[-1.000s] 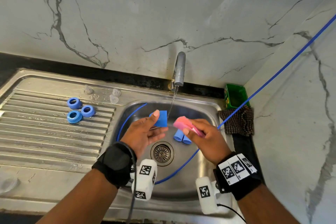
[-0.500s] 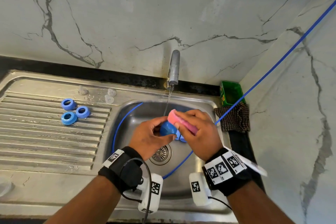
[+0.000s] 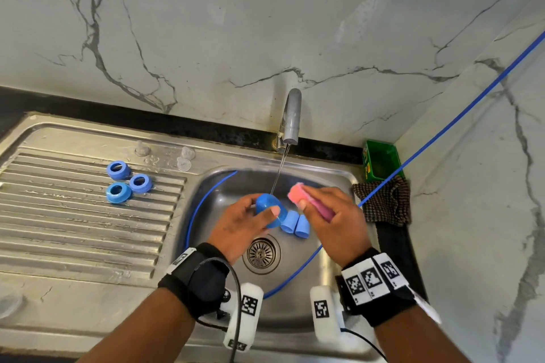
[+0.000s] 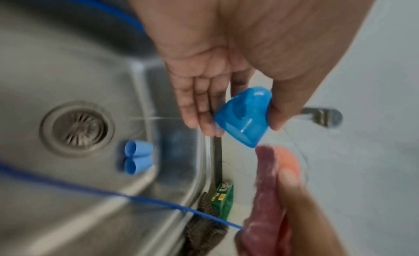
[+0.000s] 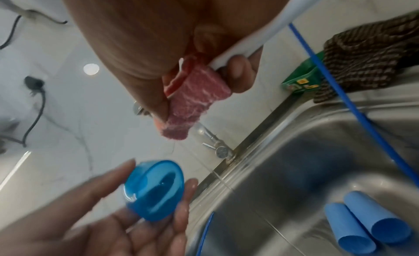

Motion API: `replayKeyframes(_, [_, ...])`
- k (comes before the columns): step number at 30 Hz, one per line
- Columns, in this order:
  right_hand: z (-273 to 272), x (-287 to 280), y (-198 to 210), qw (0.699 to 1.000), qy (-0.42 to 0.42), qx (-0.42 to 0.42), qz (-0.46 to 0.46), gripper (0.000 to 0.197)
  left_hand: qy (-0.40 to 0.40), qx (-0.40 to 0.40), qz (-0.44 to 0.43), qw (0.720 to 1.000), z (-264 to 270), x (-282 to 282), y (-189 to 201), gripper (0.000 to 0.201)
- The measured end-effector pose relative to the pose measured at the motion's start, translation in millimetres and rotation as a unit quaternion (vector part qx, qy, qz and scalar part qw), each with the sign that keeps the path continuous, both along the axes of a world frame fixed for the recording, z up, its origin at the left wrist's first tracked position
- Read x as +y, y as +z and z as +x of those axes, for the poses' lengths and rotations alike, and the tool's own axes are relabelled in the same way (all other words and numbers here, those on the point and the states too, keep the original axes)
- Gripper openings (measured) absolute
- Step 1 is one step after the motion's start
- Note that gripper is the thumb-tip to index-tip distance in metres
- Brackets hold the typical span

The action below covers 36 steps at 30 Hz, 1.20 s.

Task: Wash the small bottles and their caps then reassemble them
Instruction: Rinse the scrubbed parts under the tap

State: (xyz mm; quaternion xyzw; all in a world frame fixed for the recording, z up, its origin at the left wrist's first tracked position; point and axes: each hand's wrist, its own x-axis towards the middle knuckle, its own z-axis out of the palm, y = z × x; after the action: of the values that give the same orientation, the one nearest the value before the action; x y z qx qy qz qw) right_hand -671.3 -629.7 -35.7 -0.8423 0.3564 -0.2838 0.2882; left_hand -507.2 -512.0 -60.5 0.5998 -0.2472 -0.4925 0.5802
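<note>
My left hand [image 3: 261, 214] pinches a translucent blue cup-shaped cap [image 3: 267, 206] between thumb and fingers, over the sink basin [image 3: 224, 186], where the thin stream from the tap [image 3: 292, 118] meets it. The left wrist view shows the same cap [image 4: 244, 116] at the fingertips. My right hand [image 3: 330, 212] grips a pink sponge [image 3: 298, 193] just right of the cap, not touching it. Two light-blue bottle pieces [image 3: 295, 222] lie side by side on the basin floor near the drain [image 3: 262, 253]. Three blue rings [image 3: 126, 183] sit on the drainboard.
Small clear pieces [image 3: 182, 159] stand at the back of the drainboard. A blue cord [image 3: 442, 132] runs from the right wall down through the basin. A green box [image 3: 380, 163] and a checked cloth [image 3: 386, 200] sit at the sink's right corner.
Half a second ago the sponge lay against the cap in my left hand. The right hand has since drawn the sponge away to the right, and the cap is under the water stream.
</note>
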Motion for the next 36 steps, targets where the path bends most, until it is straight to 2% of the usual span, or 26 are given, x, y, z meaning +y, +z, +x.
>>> replayKeyframes(4, [-10,-5,-2,0.996,-0.031,-0.026,0.078,0.029,0.078,0.171,0.062,0.980,6,-16,-9,0.035])
replayKeyframes(8, [-11,-7,-3,0.985,-0.046,-0.058,0.154,0.024,0.137,0.376,0.050,0.915,17,-37,-13,0.037])
replayKeyframes(11, [-12,-10,-7,0.983,-0.051,-0.058,0.166,0.022,0.154,0.420,0.022,0.894,22,-51,-16,0.042])
replayKeyframes(13, [-13,-15,-12,0.979,-0.064,-0.056,0.184,0.022,0.140,0.410,-0.002,0.901,23,-59,-17,0.040])
replayKeyframes(16, [-11,-19,-16,0.972,-0.074,-0.067,0.212,0.023,0.097,0.362,-0.027,0.927,25,-68,-22,0.029])
replayKeyframes(24, [-7,-32,-29,0.964,-0.091,-0.060,0.241,0.023,0.006,0.222,0.006,0.975,27,-83,-35,0.043])
replayKeyframes(28, [-7,-36,-32,0.961,-0.090,-0.069,0.254,0.023,-0.020,0.170,0.021,0.985,26,-88,-37,0.043])
replayKeyframes(32, [-5,-40,-38,0.959,-0.081,-0.071,0.261,0.023,-0.001,0.143,-0.026,0.989,27,-92,-41,0.052])
replayKeyframes(36, [-6,-40,-40,0.961,-0.084,-0.067,0.256,0.025,-0.058,0.010,-0.052,0.997,37,-90,-37,0.060])
